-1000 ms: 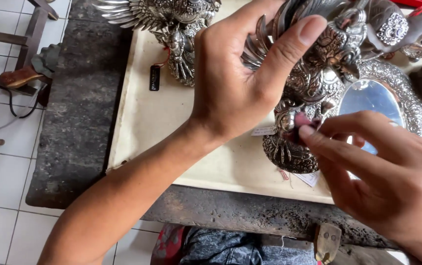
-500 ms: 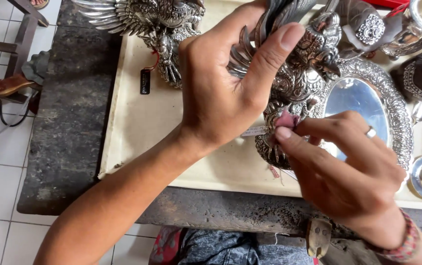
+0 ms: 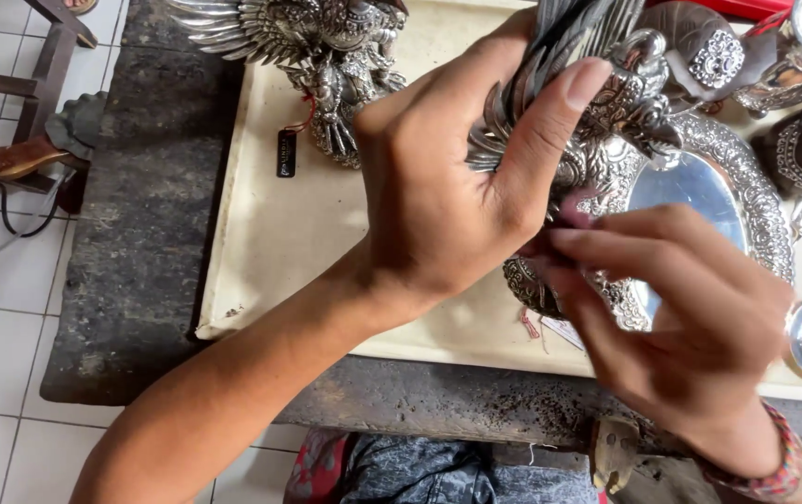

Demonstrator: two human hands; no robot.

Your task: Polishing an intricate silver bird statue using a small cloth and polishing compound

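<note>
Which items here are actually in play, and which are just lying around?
In play:
- left hand, gripping the silver winged figure
- right hand, fingertips pressing a small pink piece against it

Lying about:
- second silver winged figure with black tag
- oval silver-framed mirror
- cream cloth
- stone table

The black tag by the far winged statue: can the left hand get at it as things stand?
Probably not at once: the left hand grips the near statue; the cloth around the black tag lies open.
</note>
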